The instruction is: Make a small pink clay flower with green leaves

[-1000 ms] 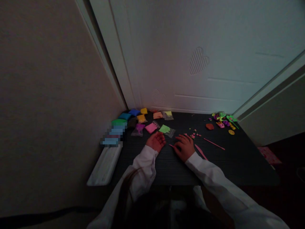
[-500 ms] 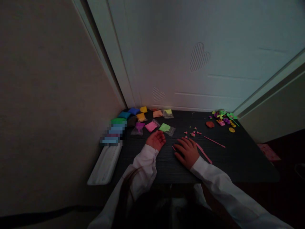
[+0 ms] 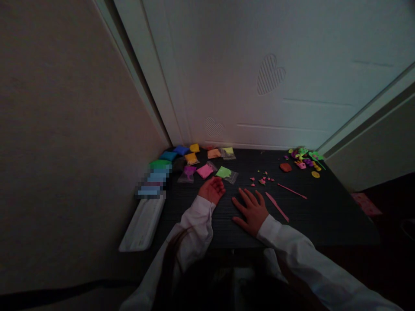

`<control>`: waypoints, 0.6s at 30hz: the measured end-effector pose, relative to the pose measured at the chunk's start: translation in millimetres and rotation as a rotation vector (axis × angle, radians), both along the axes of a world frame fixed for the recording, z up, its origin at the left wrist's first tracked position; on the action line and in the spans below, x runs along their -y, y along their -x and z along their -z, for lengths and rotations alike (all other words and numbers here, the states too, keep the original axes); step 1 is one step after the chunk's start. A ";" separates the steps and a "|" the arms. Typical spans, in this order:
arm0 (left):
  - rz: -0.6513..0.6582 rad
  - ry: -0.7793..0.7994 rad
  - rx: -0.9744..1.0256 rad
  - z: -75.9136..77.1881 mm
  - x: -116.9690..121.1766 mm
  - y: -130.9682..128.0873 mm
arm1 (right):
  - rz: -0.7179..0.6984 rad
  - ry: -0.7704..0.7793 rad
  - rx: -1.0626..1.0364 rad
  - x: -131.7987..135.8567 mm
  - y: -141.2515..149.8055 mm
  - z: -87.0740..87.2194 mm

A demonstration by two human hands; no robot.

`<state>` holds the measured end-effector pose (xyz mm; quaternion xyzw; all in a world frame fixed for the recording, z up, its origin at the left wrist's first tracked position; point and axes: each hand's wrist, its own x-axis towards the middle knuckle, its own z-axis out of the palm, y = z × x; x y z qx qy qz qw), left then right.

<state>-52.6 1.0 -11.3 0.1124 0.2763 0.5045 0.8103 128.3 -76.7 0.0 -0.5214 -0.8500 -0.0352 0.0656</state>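
Observation:
My left hand [image 3: 212,190] rests on the dark table with its palm turned up, fingers loosely curled and nothing seen in it. Just beyond its fingertips lies a bag of light green clay [image 3: 224,172], beside a bag of pink clay [image 3: 205,171]. Palm down, my right hand [image 3: 251,212] lies flat on the tabletop with its fingers spread; what may be under it is hidden. A pink plastic clay knife [image 3: 277,207] is to its right, and a thin pink modelling tool [image 3: 292,191] farther off. Small pink clay bits [image 3: 262,180] are scattered ahead of its fingertips.
More clay bags, including a purple one [image 3: 187,173] and a blue one [image 3: 181,150], fill the back left. A white tray [image 3: 143,223] lies along the left edge. Colourful clay pieces [image 3: 306,160] and a reddish-brown lump [image 3: 285,167] sit at the back right, before a white door [image 3: 233,77].
My right hand has slid slightly toward me and left, its fingers spreading wider. The thin pink piece by its fingertips is now out of sight. My left hand stays put.

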 end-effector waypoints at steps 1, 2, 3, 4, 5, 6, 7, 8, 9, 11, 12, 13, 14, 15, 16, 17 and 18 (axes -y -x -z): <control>0.002 -0.001 0.001 0.1 0.0 0.2 | 0.014 -0.003 -0.002 -0.7 -0.4 -0.2; 0.005 -0.001 0.004 0.2 0.0 0.3 | 0.045 -0.011 -0.005 -1.5 -1.0 -0.4; 0.007 -0.002 0.009 0.3 0.0 0.4 | 0.080 -0.020 -0.008 -2.3 -1.3 -0.6; 0.008 -0.002 0.014 0.5 -0.1 0.5 | 0.103 -0.026 -0.012 -2.6 -1.2 -0.8; 0.010 -0.002 0.019 0.7 -0.3 0.5 | 0.105 -0.028 -0.015 -2.3 -0.6 -0.9; 0.010 -0.001 0.022 0.8 -0.4 0.5 | 0.085 -0.024 -0.017 -1.4 0.5 -0.9; 0.007 0.000 0.024 1.0 -0.5 0.6 | 0.053 -0.018 -0.018 -0.3 1.9 -0.8; 0.004 0.002 0.024 1.2 -0.6 0.6 | 0.022 -0.011 -0.019 0.8 3.2 -0.4; 0.003 0.004 0.023 1.4 -0.7 0.7 | 0.006 -0.007 -0.021 1.5 4.1 0.0; 0.004 0.004 0.027 1.6 -0.5 0.8 | 0.030 -0.009 -0.025 1.0 4.2 1.0; 0.004 0.003 0.028 1.7 -0.3 0.8 | 0.064 -0.016 -0.029 0.2 3.5 1.4; 0.004 0.001 0.029 1.7 -0.1 0.7 | 0.096 -0.022 -0.031 -0.7 2.5 1.6; 0.003 -0.001 0.029 1.6 0.1 0.7 | 0.114 -0.026 -0.032 -1.3 1.6 1.6; 0.003 -0.003 0.029 1.4 0.3 0.6 | 0.112 -0.025 -0.032 -1.5 1.0 1.4; 0.003 -0.004 0.029 1.2 0.4 0.5 | 0.085 -0.018 -0.030 -1.3 0.7 1.2; 0.004 -0.003 0.030 0.9 0.5 0.4 | 0.047 -0.008 -0.027 -0.9 0.6 0.8; 0.003 -0.002 0.031 0.7 0.5 0.2 | 0.010 0.003 -0.022 -0.5 0.7 0.5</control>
